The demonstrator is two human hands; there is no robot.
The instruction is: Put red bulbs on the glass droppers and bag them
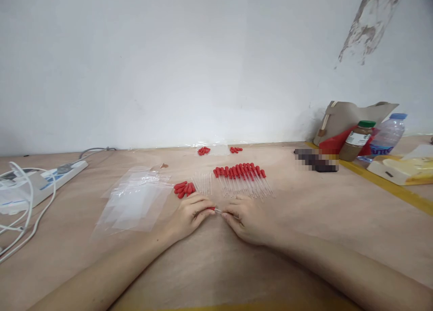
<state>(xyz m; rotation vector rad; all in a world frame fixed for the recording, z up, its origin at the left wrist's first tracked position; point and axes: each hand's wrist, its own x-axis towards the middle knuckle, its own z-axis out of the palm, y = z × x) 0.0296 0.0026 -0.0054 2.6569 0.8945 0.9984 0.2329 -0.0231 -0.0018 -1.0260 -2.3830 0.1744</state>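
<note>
My left hand (193, 213) pinches a red rubber bulb (211, 208), mostly covered by its fingers. From the bulb a thin clear dropper tube (218, 211) runs across to my right hand (244, 218), whose thumb and fingers are closed on it. Tube and bulb are joined or touching; the fingers hide the exact fit. Just beyond my left hand lie a pile of loose red bulbs (184, 189) and a group of bare clear tubes (203, 183). Past my right hand, several droppers with red bulbs (241, 172) lie side by side in a row.
Clear plastic bags (135, 202) overlap at left, near a white power strip (64, 180) with cables. By the wall are more bulbs (203, 151). A blurred dark object (316, 161), a green-capped bottle (356, 141), a water bottle (389, 135) and a bag (352, 117) occupy the right.
</note>
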